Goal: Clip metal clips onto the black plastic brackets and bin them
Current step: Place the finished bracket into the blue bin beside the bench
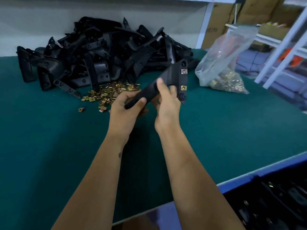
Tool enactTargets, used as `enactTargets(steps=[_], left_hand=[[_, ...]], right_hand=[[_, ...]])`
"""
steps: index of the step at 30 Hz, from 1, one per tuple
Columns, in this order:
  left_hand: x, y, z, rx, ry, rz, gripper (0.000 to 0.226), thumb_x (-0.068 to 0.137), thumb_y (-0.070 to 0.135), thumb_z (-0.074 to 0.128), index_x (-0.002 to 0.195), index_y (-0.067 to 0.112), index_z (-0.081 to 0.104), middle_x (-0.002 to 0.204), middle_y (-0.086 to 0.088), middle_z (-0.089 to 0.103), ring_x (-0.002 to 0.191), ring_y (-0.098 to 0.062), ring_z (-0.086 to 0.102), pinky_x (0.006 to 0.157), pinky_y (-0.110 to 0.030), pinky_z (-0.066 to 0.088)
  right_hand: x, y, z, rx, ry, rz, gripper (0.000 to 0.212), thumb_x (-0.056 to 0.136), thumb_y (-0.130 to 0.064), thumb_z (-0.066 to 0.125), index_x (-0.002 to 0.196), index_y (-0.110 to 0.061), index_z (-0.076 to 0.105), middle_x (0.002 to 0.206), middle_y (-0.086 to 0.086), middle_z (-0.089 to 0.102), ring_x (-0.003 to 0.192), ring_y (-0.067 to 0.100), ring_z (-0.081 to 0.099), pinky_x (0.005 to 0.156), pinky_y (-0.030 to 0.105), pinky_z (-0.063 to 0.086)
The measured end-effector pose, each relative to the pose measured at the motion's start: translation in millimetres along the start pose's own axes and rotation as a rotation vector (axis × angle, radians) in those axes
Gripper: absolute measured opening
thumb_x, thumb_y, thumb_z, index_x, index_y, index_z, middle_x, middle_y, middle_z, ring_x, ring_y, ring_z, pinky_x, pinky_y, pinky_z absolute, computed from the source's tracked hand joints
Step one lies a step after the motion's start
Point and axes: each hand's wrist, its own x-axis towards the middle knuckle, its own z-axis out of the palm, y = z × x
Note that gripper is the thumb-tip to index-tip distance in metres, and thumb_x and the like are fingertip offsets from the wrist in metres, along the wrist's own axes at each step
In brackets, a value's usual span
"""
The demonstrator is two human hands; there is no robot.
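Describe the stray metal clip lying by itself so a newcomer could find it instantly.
Start at the big heap of black plastic brackets on the green table mat. In front lies a scatter of brass-coloured metal clips. The single small square clip sits apart at its near-left edge, touching nothing.

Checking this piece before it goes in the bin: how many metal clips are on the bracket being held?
2 show on the held bracket: one upper clip near its top end, one lower clip near the right hand. Others may be hidden behind the hands.
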Motion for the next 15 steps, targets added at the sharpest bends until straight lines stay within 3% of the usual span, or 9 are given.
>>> enactTargets(steps=[1,3,5,8,11,15], left_hand=[[-6.3,0.7,12.7,0.013,-0.053,0.017,0.015,0.093,0.005,0.065,0.092,0.02,0.063,0.075,0.014,0.069,0.066,-0.002,0.064,0.062,-0.016,0.053],[-19.5,1.0,43.6,0.063,-0.151,0.053,0.016,0.094,0.005,0.063,0.092,0.021,0.059,0.083,0.007,0.068,0.065,-0.001,0.063,0.059,-0.016,0.051],[-34.7,0.1,80.4,0.118,-0.215,0.094,0.014,0.095,0.007,0.062,0.094,0.019,0.056,0.087,0.0,0.066,0.065,-0.003,0.062,0.058,-0.02,0.051],[-66.5,-1.8,140.0,0.168,-0.275,0.171,0.014,0.092,0.012,0.063,0.093,0.021,0.052,0.084,0.005,0.065,0.07,-0.009,0.06,0.064,-0.029,0.049],[-111.2,-9.2,193.2,0.234,-0.403,0.125,0.019,0.091,0.018,0.062,0.088,0.031,0.048,0.075,0.016,0.063,0.067,-0.002,0.058,0.061,-0.025,0.045],[-173.9,-25.6,236.1,0.397,-0.6,0.159,0.013,0.092,0.022,0.058,0.103,0.026,0.052,0.094,0.012,0.068,0.086,-0.011,0.061,0.07,-0.032,0.045]], right_hand=[[-1.9,-9.0,-6.9,-0.006,0.064,-0.009,0.021,0.095,-0.014,0.064,0.09,-0.025,0.047,0.109,0.002,0.052,0.106,0.017,0.054,0.103,0.034,0.04],[-4.6,-29.0,-28.0,0.007,0.155,-0.106,0.034,0.094,-0.005,0.062,0.077,-0.025,0.04,0.092,-0.007,0.054,0.087,0.008,0.051,0.085,0.026,0.041],[-9.9,-52.1,-55.0,-0.029,0.221,-0.214,0.034,0.094,-0.004,0.061,0.072,-0.019,0.04,0.07,-0.013,0.052,0.068,0.002,0.048,0.069,0.021,0.04],[-21.6,-89.4,-102.2,-0.079,0.374,-0.329,0.024,0.094,-0.002,0.06,0.08,-0.011,0.043,0.074,-0.002,0.051,0.073,0.011,0.05,0.071,0.025,0.043],[-39.9,-118.4,-163.3,-0.136,0.538,-0.34,0.017,0.092,-0.006,0.066,0.096,-0.008,0.049,0.083,0.002,0.054,0.078,0.015,0.054,0.07,0.025,0.045],[-75.4,-136.3,-244.0,-0.261,0.724,-0.235,0.021,0.089,-0.017,0.069,0.095,-0.009,0.051,0.076,-0.001,0.051,0.062,0.008,0.052,0.059,0.021,0.044]])
